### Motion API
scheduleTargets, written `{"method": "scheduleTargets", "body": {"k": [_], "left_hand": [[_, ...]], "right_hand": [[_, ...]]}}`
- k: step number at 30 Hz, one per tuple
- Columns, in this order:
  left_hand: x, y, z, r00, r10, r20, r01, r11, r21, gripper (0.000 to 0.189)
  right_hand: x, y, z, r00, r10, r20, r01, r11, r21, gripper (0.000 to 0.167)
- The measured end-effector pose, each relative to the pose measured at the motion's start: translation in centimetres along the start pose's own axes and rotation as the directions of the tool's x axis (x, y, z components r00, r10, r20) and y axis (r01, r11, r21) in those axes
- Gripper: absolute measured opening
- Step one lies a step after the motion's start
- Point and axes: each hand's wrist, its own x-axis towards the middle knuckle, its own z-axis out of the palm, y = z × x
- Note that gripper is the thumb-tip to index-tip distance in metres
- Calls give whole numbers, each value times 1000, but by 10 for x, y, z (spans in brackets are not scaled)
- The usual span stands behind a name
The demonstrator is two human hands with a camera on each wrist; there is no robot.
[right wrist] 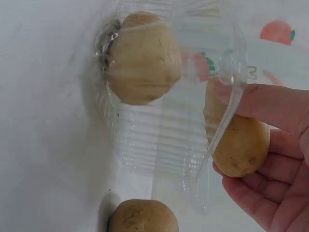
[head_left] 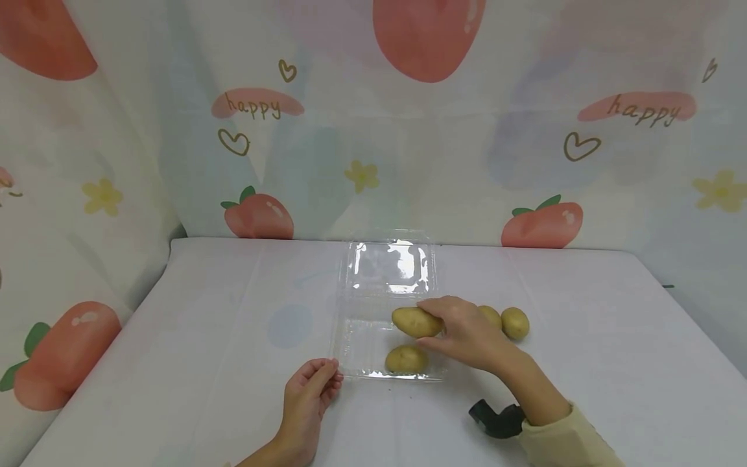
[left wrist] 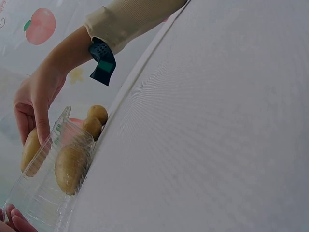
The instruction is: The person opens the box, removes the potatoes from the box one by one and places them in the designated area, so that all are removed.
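My right hand [head_left: 467, 331] grips a long yellow potato [head_left: 413, 322] between thumb and fingers, over a clear plastic clamshell box [head_left: 362, 347]. Another potato [head_left: 406, 359] lies inside the box, at its near right side; the left wrist view shows this potato [left wrist: 71, 169] through the clear wall. With thumb and curled fingers, my left hand [head_left: 309, 405] pinches the box's near left corner. In the right wrist view, the held potato [right wrist: 241, 150] is partly behind the box's rim, and the fingers wrap its far side.
Two more potatoes, one nearer [head_left: 515, 323] and one partly hidden [head_left: 490, 316] behind the right hand, lie right of the box. The box's lid [head_left: 385, 266] is folded back away from me. A black wrist device [head_left: 496, 420] is on the right arm. A patterned backdrop [head_left: 373, 130] rises behind the white table [head_left: 222, 337].
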Motion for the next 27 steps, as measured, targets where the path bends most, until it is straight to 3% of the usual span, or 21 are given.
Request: {"method": "scheduleTargets", "body": {"k": [13,27], "left_hand": [[0,-1,0,1000,-2,1,2,1000,-9,15],[0,0,1,1000,3,-12,-2,1000,8,19]], "right_hand": [[-10,0,-6,989,138,-51,-141,989,-49,48],[-24,8,-10,987,95,-129,-101,994,-47,48]]}}
